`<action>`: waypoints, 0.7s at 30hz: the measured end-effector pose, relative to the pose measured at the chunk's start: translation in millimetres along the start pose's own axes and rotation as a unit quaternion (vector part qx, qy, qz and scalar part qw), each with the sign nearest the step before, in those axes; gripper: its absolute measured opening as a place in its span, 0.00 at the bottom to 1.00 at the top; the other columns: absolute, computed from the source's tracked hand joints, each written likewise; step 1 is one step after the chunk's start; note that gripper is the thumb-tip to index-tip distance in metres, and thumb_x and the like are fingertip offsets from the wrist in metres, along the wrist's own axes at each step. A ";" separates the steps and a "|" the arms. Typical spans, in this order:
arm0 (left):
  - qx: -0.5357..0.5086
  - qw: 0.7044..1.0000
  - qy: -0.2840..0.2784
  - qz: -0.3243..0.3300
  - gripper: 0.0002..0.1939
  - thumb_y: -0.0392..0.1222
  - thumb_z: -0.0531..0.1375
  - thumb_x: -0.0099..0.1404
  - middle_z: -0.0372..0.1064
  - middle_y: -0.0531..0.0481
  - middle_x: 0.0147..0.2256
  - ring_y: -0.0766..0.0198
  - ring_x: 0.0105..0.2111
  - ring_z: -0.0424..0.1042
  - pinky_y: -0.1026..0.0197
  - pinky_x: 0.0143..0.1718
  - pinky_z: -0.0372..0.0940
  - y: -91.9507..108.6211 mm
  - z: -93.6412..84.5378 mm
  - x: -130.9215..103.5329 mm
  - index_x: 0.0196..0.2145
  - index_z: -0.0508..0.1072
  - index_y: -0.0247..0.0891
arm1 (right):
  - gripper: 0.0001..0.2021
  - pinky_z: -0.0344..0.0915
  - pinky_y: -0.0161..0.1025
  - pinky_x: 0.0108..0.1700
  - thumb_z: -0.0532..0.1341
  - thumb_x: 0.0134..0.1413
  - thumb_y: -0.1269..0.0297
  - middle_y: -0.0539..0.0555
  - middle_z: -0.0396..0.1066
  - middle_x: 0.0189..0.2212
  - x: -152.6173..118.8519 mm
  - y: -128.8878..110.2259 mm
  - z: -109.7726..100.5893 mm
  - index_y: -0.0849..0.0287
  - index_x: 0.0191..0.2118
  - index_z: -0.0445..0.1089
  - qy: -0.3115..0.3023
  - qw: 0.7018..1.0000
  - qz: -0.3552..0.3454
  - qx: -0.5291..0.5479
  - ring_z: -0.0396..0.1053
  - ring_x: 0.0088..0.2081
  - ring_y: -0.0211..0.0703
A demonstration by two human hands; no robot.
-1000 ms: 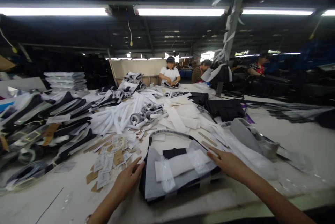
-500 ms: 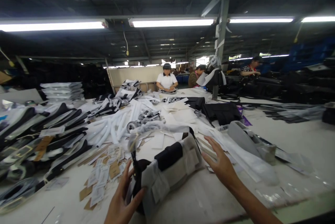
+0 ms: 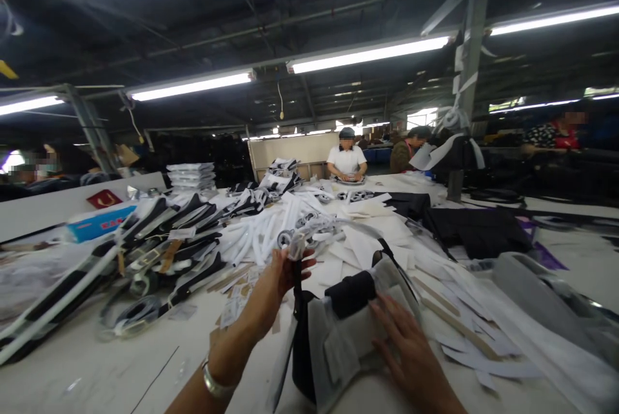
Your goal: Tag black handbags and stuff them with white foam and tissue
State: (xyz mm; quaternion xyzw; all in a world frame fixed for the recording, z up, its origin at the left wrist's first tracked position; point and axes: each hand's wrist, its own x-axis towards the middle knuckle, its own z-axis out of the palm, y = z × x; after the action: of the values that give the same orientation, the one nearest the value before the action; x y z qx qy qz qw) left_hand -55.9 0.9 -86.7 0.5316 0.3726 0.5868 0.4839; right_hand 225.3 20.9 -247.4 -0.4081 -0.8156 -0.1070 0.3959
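A black bag (image 3: 351, 295) partly covered in grey-white wrapping rests on the table close to me. My left hand (image 3: 280, 275) is at the bag's strap, at its upper left end near a wrapped buckle; the fingers are partly spread, with the thumb side against the strap. Flat on the wrapped front lies my right hand (image 3: 399, 336), its fingers spread. The strap (image 3: 362, 228), wrapped in clear film, arches behind the bag to its right end.
Wrapped straps (image 3: 169, 246) pile up at left by a blue packet (image 3: 101, 224). White tubes (image 3: 261, 233), papers (image 3: 358, 243) and tags (image 3: 236, 301) lie beyond the bag. Black bags (image 3: 478, 233) and grey wrapping (image 3: 541, 298) lie right. A person in white (image 3: 347, 159) works across the table.
My left hand has risen from the bag's left end to the strap. My right hand has come down onto the bag's front. The view has turned left and tilted.
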 end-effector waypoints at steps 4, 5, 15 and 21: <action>0.047 0.999 -0.026 0.006 0.27 0.64 0.54 0.68 0.75 0.45 0.35 0.60 0.36 0.73 0.58 0.44 0.65 11.8 9.9 10.5 0.37 0.75 0.35 | 0.33 0.63 0.62 0.61 0.57 0.64 0.62 0.54 0.53 0.68 -17.0 6.7 11.0 0.43 0.71 0.45 0.017 1.000 0.014 0.010 0.55 0.66 0.60; 0.052 0.998 -0.030 0.009 0.26 0.63 0.55 0.68 0.74 0.47 0.33 0.61 0.35 0.71 0.60 0.43 0.65 8.1 11.8 7.9 0.34 0.75 0.35 | 0.32 0.64 0.62 0.60 0.57 0.64 0.62 0.54 0.53 0.68 -19.0 6.8 10.3 0.43 0.71 0.47 0.019 1.000 0.017 0.015 0.56 0.66 0.60; 0.083 0.996 -0.031 -0.006 0.24 0.61 0.52 0.70 0.69 0.51 0.27 0.60 0.34 0.69 0.58 0.44 0.62 -35.8 11.1 -26.5 0.40 0.75 0.38 | 0.20 0.70 0.51 0.58 0.56 0.67 0.58 0.55 0.67 0.60 -32.1 -11.0 -4.3 0.48 0.62 0.65 0.043 0.980 0.180 0.073 0.66 0.60 0.54; 0.068 0.995 -0.072 -0.005 0.24 0.61 0.50 0.72 0.70 0.50 0.29 0.65 0.29 0.66 0.63 0.34 0.60 -29.8 28.8 -41.5 0.37 0.75 0.38 | 0.24 0.70 0.55 0.58 0.56 0.65 0.51 0.57 0.62 0.63 -41.2 -18.1 13.6 0.52 0.63 0.65 0.056 0.963 0.241 0.101 0.63 0.62 0.59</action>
State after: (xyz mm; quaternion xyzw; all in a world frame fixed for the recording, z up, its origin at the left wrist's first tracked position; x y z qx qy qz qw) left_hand -23.8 -33.7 -121.4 0.6023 0.3783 0.5175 0.4757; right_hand 218.7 -7.9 -283.9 -0.5440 -0.6760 0.0522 0.4944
